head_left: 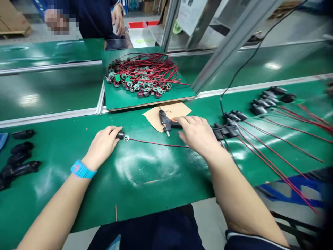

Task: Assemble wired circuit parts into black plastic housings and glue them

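My left hand (102, 144) is closed on a small black part (120, 135) with a metal ring at its end. It rests on the green table (145, 173), and a thin red wire (158, 143) trails from it to the right. My right hand (197, 133) lies over the handle of a black glue gun (164, 121), fingers curled round it. The gun rests on a piece of brown cardboard (169, 113). A blue band (82, 170) sits on my left wrist.
A green board (122, 99) carries a heap of small round parts (137, 85) with red wires. Finished black parts with red wires (260, 107) lie at right. More black housings (19, 163) lie at left. Another person (96, 17) stands across the table. A slanted metal post (229, 45) rises behind.
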`<state>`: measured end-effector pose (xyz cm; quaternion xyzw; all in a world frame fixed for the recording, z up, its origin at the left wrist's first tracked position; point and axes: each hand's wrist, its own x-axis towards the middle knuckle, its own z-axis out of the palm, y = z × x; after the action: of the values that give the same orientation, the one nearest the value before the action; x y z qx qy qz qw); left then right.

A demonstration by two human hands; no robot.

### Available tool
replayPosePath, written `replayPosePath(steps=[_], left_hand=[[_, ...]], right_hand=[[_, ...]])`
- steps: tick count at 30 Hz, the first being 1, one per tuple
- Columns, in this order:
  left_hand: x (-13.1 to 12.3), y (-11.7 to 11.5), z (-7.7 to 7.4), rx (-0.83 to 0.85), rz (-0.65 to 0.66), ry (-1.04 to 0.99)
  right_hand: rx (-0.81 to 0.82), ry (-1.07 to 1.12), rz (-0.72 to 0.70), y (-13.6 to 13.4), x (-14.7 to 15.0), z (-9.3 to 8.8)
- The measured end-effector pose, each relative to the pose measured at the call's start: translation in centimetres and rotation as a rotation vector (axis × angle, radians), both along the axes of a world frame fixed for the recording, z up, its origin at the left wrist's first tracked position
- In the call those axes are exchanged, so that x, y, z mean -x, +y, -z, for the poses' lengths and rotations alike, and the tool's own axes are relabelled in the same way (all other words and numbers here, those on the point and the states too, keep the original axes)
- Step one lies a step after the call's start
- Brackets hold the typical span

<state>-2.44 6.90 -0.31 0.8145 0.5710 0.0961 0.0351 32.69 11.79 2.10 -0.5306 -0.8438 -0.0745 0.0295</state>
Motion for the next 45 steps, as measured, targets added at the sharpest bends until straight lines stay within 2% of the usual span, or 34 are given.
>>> replayPosePath(steps=[4,7,10,12,16,20,22,25,30,32,34,39,42,45], left_hand=[[0.1,-0.7,-0.2,0.046,-0.047,-0.213],[-0.4,-2.5,-0.7,0.063,-0.081,-0.314],[-1.1,-4.1,-1.2,0.073,-0.129,-0.395],[-1.7,-4.7,-1.5,0.054,-0.114,-0.436],[-3.1,-5.4,-2.0,0.061,-0.079,-0.495],[-4.4,-5.7,-2.7,0.139,-0.141,-0.591],[-4.8,-5.8,-2.8,0.149,-0.149,-0.612],[-5.0,-5.9,-2.5,0.097,-0.132,-0.604],[-4.9,-6.1,-1.2,-0.142,-0.063,-0.534],[-4.9,-6.1,-1.0,-0.219,-0.027,-0.501],[-4.8,-6.2,-1.1,-0.256,-0.006,-0.514],[-4.1,-6.3,-1.8,-0.275,-0.101,-0.61],[-3.4,-6.4,-2.0,-0.302,-0.138,-0.6],[-2.9,-6.5,-2.2,-0.335,-0.14,-0.544]], right_hand=[[0.061,0.015,0.009,2.6,0.9,1.6],[0.039,0.058,0.014,2.3,0.7,1.7],[-0.022,0.359,-0.066,0.6,1.1,0.3],[0.019,0.625,-0.146,-0.8,2.2,-0.9],[0.351,0.994,-0.138,-3.7,5.9,-2.1],[0.699,1.197,-0.117,-5.4,9.1,-1.4],[0.766,1.245,-0.115,-5.7,9.8,-0.7],[0.765,1.314,-0.106,-5.9,10.2,0.0],[0.787,1.394,-0.005,-5.9,10.8,0.1],[0.825,1.412,-0.006,-5.9,10.9,0.0],[0.808,1.418,-0.043,-5.9,10.7,0.0],[0.526,1.293,-0.156,-5.8,7.5,-0.1],[0.545,1.249,-0.254,-6.0,5.6,-0.6],[0.585,1.175,-0.315,-6.3,5.0,-1.3]])
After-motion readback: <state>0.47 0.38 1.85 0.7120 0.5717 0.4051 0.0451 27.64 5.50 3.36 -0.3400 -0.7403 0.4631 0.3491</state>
